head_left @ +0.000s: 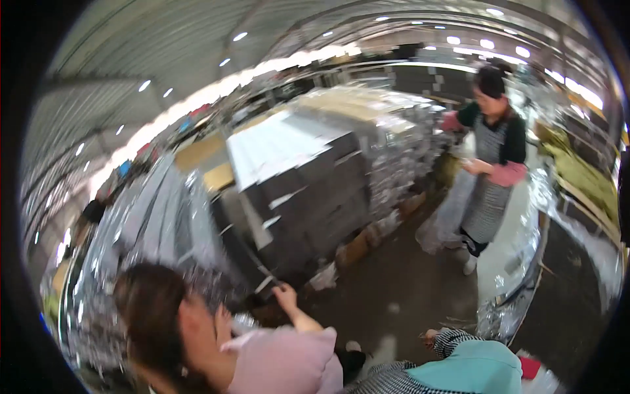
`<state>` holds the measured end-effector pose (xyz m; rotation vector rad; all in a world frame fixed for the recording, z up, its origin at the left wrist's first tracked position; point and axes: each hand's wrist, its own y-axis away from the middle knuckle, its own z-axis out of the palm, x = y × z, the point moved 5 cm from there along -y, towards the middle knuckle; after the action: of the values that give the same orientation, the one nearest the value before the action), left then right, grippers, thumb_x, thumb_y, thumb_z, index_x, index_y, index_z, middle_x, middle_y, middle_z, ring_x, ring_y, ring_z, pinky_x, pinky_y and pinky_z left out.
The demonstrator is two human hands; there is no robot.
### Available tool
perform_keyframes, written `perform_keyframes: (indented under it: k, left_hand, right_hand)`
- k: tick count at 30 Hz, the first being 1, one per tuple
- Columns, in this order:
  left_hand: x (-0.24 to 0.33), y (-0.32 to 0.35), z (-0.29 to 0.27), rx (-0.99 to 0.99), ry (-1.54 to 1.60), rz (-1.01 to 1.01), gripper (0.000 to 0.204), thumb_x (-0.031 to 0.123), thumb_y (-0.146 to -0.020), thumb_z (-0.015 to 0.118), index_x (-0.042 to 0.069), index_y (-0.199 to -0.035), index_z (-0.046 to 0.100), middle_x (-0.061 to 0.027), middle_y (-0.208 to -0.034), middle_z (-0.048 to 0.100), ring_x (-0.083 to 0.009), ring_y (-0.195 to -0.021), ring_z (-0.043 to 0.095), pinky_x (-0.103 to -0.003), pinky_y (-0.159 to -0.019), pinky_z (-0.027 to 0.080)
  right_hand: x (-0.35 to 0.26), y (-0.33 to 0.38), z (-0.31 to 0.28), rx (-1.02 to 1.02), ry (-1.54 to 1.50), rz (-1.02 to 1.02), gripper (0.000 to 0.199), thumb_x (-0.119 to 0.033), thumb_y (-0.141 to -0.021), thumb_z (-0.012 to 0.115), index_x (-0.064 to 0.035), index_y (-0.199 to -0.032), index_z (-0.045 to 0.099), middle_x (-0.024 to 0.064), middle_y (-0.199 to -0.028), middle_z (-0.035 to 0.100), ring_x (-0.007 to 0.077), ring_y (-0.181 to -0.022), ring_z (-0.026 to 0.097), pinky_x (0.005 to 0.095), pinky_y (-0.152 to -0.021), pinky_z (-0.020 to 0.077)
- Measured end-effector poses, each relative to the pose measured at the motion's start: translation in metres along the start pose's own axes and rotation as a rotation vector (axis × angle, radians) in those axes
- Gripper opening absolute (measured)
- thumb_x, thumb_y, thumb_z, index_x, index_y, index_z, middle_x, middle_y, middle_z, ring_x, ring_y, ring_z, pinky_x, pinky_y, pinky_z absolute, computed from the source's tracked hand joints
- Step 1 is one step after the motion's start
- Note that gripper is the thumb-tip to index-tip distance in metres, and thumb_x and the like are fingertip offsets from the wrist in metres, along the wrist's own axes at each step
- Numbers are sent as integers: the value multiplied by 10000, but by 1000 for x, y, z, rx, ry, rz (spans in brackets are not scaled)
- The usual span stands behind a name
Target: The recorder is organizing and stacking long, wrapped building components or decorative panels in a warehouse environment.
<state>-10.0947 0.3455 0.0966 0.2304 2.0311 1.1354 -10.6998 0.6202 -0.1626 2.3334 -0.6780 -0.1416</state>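
At the lower edge, a teal garment (476,368) and a black-and-white checked sleeve (461,338) appear, apparently my own right side. My right hand (430,338) just shows past the cuff, small and blurred; whether it holds anything cannot be made out. My left hand is out of sight. To the left, a person in pink (289,361) bends toward a dark grey stack (315,203) topped with white sheets (279,148). That person's one hand (285,299) is at the stack's lower corner, by a pale strip (264,284).
Plastic-wrapped stacks (157,217) stand at left, others (400,151) behind the dark one. On the brown floor (394,289) at right stands a co-worker in a checked apron (489,177), near clear plastic film (453,203). A dark panel (564,282) and green cloth (574,167) are farther right.
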Motion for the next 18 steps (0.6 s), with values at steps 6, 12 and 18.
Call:
perform_keyframes:
  k: [6,12,18]
  left_hand:
    - [156,7,306,-249,735,175,276,254,-898,606,90,-1088,722,-148,-1163,689,-288,-1121,638,-448,-883,547]
    - [75,72,536,137,1854,-305,324,282,-837,666,94,-1096,722,-122,-1019,735,-269,-941,706,-388,-806,558]
    - [-164,297,576,1262,2005,-546,280,245,-894,621,81,-1104,705,-89,-1150,704,-245,-1064,669,-342,-924,522]
  right_hand:
    - [205,103,-47,-209,582,-838,256,-113,-937,516,50,-1068,664,219,-998,666,304,-862,653,444,-736,519]
    - [566,1,-187,-401,1386,-1378,253,-106,-930,525,41,-1081,663,209,-995,673,295,-855,658,429,-731,527]
    - [682,-97,-236,-484,1784,-1507,252,-99,-923,534,33,-1094,662,200,-992,679,287,-847,664,414,-726,535]
